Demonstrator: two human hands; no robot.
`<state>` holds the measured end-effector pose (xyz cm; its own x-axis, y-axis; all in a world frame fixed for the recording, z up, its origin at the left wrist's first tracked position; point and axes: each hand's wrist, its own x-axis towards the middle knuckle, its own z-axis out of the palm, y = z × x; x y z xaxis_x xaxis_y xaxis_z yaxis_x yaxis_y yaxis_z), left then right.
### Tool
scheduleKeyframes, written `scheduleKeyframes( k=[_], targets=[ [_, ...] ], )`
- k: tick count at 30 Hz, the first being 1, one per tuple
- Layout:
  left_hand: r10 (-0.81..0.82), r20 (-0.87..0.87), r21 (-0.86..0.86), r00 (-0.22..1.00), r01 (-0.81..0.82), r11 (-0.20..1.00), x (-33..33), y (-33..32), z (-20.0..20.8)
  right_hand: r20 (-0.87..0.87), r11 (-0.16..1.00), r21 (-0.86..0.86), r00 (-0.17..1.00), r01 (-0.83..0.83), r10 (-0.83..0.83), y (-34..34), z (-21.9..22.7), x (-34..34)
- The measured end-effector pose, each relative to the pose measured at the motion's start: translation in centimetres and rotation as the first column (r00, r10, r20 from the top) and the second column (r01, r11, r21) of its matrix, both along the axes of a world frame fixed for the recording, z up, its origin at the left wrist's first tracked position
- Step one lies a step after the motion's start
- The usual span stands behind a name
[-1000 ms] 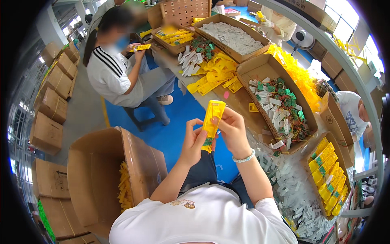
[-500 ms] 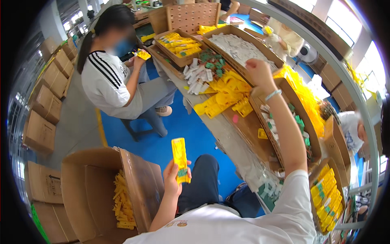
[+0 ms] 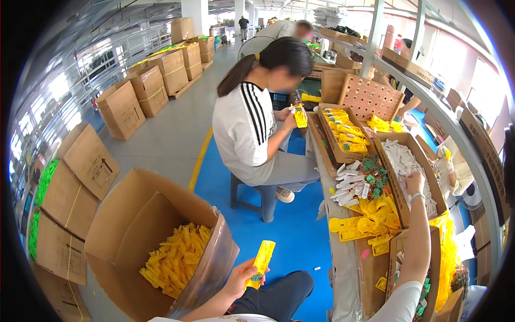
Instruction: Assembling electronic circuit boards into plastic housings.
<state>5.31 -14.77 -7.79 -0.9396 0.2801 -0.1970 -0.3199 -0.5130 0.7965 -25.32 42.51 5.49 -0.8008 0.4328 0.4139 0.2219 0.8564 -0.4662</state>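
While the workbench (image 3: 370, 263) runs up the right side, brown board with a grey covering at its edge, blue flooring (image 3: 214, 185) lies beside it. Big room: stacked cartons (image 3: 120, 110) along the left, metal shelf frame (image 3: 456, 126) over the bench. Co-worker in striped white top (image 3: 241, 129) sits on a stool (image 3: 263, 199), holding a yellow piece (image 3: 300, 117). Open carton (image 3: 217, 263) near left, yellow parts (image 3: 179, 257) heaped inside. On the bench: loose yellow casings (image 3: 365, 221), green boards (image 3: 375, 174) with wires next to white pieces.

Yellow casing (image 3: 264, 255) in use: long, narrow, green part (image 3: 256, 277) toward its lower end, tilted with top end leaning right; sits just right of the carton, above the person's thigh.

Left hand (image 3: 240, 280) closed around the casing's lower part. Right hand (image 3: 415, 183) reaches out to the tray (image 3: 393, 182) of white pieces (image 3: 403, 161), fingers curled; can't tell if it grips one.
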Motion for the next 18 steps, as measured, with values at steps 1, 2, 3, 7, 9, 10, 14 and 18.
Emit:
scheduleKeyframes(
  k=[1,2,3,7,9,10,14,18],
  targets=[
    [0.012,-0.001,0.006,1.0,-0.012,1.0,0.0,0.1,0.1,-0.001,1.0,0.006,1.0,-0.012,0.012,0.7,-0.2,-0.2],
    [-0.006,-0.011,0.052,1.0,0.006,0.999,-0.2,0.4,0.3,-0.127,0.998,0.057,0.992,0.017,-0.01,2.5,-0.4,0.0],
    [-0.026,-0.023,0.098,0.999,0.028,0.995,-0.5,0.6,0.6,-0.253,0.993,0.103,0.967,0.055,-0.027,4.4,-0.3,0.5],
    [-0.081,-0.004,0.359,0.997,0.078,0.93,-0.7,2.4,2.3,-0.38,0.898,-0.421,0.924,-0.131,-0.044,3.8,3.4,5.4],
    [-0.104,-0.045,0.358,0.994,0.114,0.927,-0.7,3.7,4.6,-0.468,0.85,-0.442,0.882,-0.287,0.055,0.9,6.7,11.2],
    [-0.111,-0.006,0.386,0.994,0.104,0.916,-2.5,3.8,4.8,-0.437,0.83,-0.453,0.892,-0.326,0.112,-3.0,7.3,11.0],
    [-0.131,-0.106,0.502,0.986,0.167,0.849,-2.0,5.5,9.6,-0.537,0.625,-0.383,0.714,-0.68,0.449,-16.6,12.7,20.2],
    [-0.191,-0.224,0.488,0.956,0.28,0.827,-2.8,8.8,13.7,-0.633,0.496,-0.452,0.658,-0.742,0.408,-24.2,13.3,29.2]
  ],
)
